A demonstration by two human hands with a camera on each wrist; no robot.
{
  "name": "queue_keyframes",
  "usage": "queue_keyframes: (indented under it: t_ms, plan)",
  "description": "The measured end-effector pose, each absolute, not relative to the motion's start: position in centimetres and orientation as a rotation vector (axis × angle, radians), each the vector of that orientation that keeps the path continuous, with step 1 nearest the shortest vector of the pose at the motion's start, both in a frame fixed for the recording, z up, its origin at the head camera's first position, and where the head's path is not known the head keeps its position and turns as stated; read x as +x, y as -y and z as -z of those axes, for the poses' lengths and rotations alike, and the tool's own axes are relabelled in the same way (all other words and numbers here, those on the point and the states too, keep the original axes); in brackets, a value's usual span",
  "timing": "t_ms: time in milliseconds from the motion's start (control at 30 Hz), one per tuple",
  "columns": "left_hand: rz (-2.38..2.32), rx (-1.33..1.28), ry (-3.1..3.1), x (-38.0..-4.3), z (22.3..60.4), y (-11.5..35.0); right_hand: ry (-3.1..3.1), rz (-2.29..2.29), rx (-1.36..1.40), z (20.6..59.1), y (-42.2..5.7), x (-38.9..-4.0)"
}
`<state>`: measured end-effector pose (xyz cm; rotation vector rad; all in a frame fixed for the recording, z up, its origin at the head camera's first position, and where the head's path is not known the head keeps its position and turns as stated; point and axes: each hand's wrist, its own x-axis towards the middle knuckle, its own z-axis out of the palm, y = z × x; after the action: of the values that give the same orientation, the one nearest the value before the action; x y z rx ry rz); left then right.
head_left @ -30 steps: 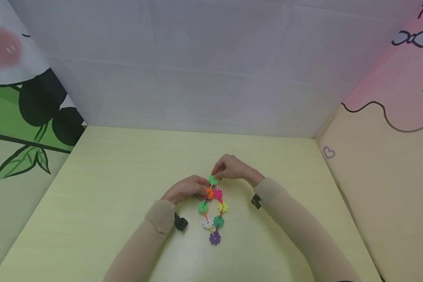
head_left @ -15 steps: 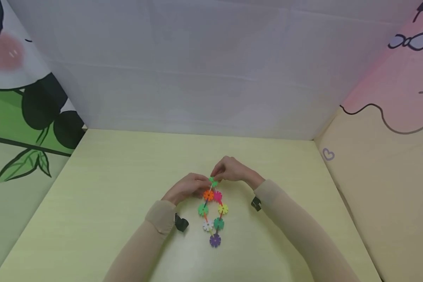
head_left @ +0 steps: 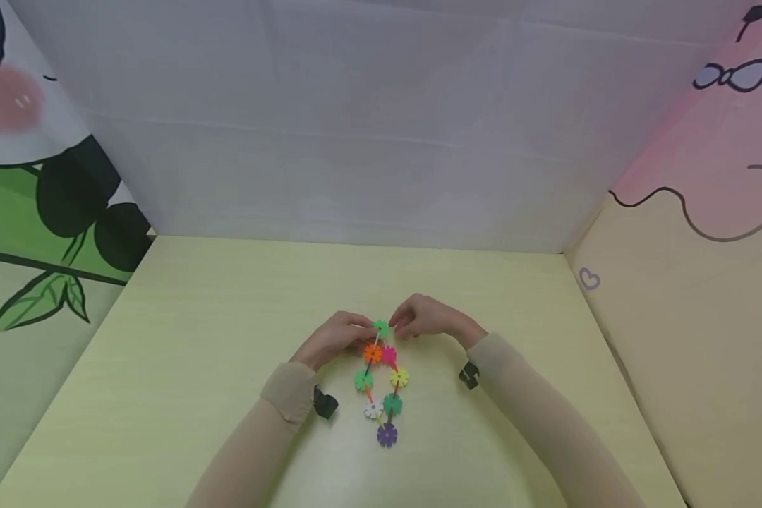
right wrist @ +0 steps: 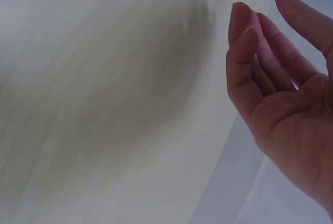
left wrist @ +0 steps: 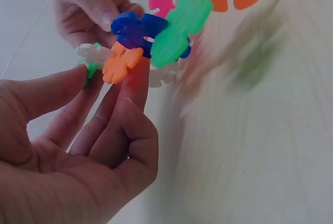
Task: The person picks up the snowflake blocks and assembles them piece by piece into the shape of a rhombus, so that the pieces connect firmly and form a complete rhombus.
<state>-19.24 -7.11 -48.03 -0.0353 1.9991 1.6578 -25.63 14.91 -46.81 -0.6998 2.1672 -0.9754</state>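
Observation:
A ring of flower-shaped, slotted plastic discs joined edge to edge hangs between the hands. At its far end is a light green disc [head_left: 381, 329], which my left hand [head_left: 336, 339] pinches between thumb and fingers. Orange [head_left: 372, 353], pink [head_left: 388, 355], yellow [head_left: 399, 377], white [head_left: 373, 408] and purple [head_left: 387, 434] discs follow round the ring. In the left wrist view, a blue disc [left wrist: 136, 30] shows close up beside an orange one. My right hand [head_left: 427, 316] is just right of the green disc, fingers loosely bent, holding nothing.
The pale wooden table [head_left: 228, 296] spreads under both arms. A grey-white panel [head_left: 355, 141] stands at its back. Printed side walls, a panda one [head_left: 51, 176] on the left and a pink-cream one [head_left: 686, 282] on the right, flank it.
My right hand has let go of the light green disc and drawn slightly right and nearer. That disc has turned to lie flatter to the view. My left hand keeps its grip.

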Motion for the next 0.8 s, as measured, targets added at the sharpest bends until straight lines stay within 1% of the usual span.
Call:
queue_keyframes:
  t_ms: [167,300,633,800]
  plan:
    - [-1.673,-0.028,-1.993,-19.2,48.1,7.2,-2.130,0.940,-0.613,48.4,-14.5,-24.8]
    - [-1.680,-0.023,-1.990,-19.1,48.1,7.2,-2.139,0.927,-0.559,48.8,-14.0,-24.1]
    - [-1.709,-0.036,-1.988,-19.2,48.3,7.4,-2.071,1.048,-0.496,48.7,-13.8,-23.0]
    - [-1.725,-0.035,-1.981,-19.3,48.4,7.5,-2.077,1.066,-0.516,48.5,-14.2,-22.9]
